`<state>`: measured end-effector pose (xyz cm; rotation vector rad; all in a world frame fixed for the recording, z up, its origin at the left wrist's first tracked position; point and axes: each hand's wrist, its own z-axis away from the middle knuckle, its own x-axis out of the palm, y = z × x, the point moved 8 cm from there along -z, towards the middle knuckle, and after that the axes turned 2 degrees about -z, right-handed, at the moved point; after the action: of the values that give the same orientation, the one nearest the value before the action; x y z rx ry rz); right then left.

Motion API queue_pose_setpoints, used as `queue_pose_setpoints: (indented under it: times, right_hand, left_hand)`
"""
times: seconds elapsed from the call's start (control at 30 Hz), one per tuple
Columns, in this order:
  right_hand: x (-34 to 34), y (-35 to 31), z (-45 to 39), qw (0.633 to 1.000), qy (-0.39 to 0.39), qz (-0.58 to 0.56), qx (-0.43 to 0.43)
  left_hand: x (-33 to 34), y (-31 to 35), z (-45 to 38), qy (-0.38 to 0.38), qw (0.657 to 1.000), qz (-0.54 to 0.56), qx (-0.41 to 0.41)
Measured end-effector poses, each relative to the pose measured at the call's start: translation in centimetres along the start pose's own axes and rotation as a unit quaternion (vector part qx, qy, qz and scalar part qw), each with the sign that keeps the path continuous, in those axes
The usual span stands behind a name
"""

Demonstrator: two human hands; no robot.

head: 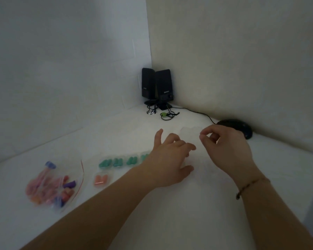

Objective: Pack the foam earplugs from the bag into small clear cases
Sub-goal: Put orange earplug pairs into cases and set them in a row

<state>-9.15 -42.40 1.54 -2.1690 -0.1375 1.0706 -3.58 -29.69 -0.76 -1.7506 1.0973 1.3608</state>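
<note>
left hand point(172, 159) hiding fourth green-filled case point(144, 157)

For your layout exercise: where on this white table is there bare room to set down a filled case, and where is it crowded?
Bare: the near table between the forearms, and the stretch from the bag back to the speakers. Crowded: the filled cases beside the left hand, and under the right hand by the mouse.

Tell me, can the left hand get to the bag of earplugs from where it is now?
Probably yes: the left hand hovers right of the filled cases, and the bag lies open to view on the table's left with nothing over it.
</note>
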Motion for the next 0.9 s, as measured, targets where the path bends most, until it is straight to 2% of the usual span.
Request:
queue_pose_setpoints:
  times: [0.2,0.27,0.33,0.47,0.57,0.63,0.67,0.73,0.77,0.8,0.9]
  right_hand:
    - [-1.0,-0.9,0.4,0.998,0.042,-0.022,-0.045]
    - [-0.7,-2.0,0.8,0.995,0.007,-0.044,-0.095]
    - [0.1,-4.3,1.9,0.981,-0.061,-0.07,-0.169]
    - [2.5,-10.2,4.3,0.933,-0.172,-0.062,-0.309]
    - [3.7,-14.8,5.5,0.91,-0.125,-0.008,-0.395]
    - [3.9,-17.8,6.1,0.9,-0.069,-0.045,-0.427]
    - [4.0,-19.0,6.2,0.898,-0.054,-0.097,-0.426]
    - [4.5,-21.3,6.3,0.886,-0.036,-0.183,-0.425]
    - [5.0,-22.2,6.4,0.881,-0.029,-0.199,-0.429]
    - [5.6,-22.9,6.5,0.878,-0.026,-0.21,-0.43]
    - [7.2,-23.5,6.8,0.877,-0.027,-0.247,-0.411]
  left_hand:
    - [-0.6,1.3,0.7,0.055,0.998,-0.02,0.03]
    - [-1.3,0.4,1.5,0.074,0.997,-0.005,0.011]
    - [-2.7,-1.2,2.9,0.104,0.994,0.016,-0.009]
    - [-5.8,-5.2,7.5,0.138,0.979,0.13,-0.071]
    - [-7.6,-8.1,11.4,0.172,0.947,0.245,-0.114]
    - [-8.5,-10.3,13.7,0.202,0.894,0.378,-0.128]
    - [-8.6,-11.2,14.6,0.206,0.852,0.465,-0.124]
    - [-8.3,-12.3,16.1,0.186,0.743,0.636,-0.098]
    - [-8.2,-12.4,16.6,0.17,0.689,0.7,-0.084]
    - [-8.1,-12.3,16.9,0.161,0.651,0.738,-0.077]
    - [-7.7,-12.7,17.4,0.186,0.597,0.776,-0.089]
